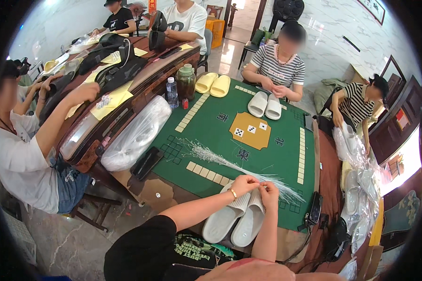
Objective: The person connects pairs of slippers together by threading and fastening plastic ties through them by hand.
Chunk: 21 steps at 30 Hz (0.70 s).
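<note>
A pair of pale grey slide slippers, the left one [220, 222] and the right one [248, 225], lies side by side at the near edge of the green table mat. Over their straps, my left hand [244, 186] and my right hand [268, 193] meet with fingers pinched together. Whatever sits between the fingertips is too small to make out. Just beyond my hands stretches a loose bundle of thin, whitish translucent strands [211, 157], fanned out at both ends; my hands hide a bit of its near side.
Across the mat [206, 122], a person handles white slippers [265, 105]. Yellow slippers [213, 85], a water bottle [172, 92] and a large jar [186, 80] stand at the far left. A plastic-wrapped bundle [136, 133] lies left; bagged slippers [354, 187] lie right. Other people work around.
</note>
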Tool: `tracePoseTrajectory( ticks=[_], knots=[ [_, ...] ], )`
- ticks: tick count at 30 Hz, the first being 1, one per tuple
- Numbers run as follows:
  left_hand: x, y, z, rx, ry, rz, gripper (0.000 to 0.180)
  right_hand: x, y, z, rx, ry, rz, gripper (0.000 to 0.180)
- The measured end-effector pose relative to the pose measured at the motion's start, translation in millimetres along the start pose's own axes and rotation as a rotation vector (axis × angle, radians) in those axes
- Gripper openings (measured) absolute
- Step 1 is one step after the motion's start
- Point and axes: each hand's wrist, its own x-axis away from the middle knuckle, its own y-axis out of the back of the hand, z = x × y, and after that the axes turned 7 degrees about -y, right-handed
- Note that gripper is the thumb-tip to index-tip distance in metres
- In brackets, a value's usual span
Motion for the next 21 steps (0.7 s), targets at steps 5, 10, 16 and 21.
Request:
tracePoseTrajectory(
  ticks=[5, 10, 16, 21],
  knots=[
    [1, 3, -7, 0.105, -0.005, -0.044, 0.015, -2, 0, -3, -0.155, -0.103, -0.081, 0.003],
    [2, -1, 1, -0.018, -0.003, 0.03, 0.014, 3, -1, 1, -0.06, -0.032, -0.012, 0.008],
    [-2, 0, 3, 0.201, 0.024, -0.059, 0.014, 1, 2, -3, 0.001, -0.04, -0.157, 0.008],
    [-6, 2, 10, -0.006, 0.018, 0.055, 0.014, 3, 2, 16, 0.081, 0.029, -0.03, 0.01]
  ],
)
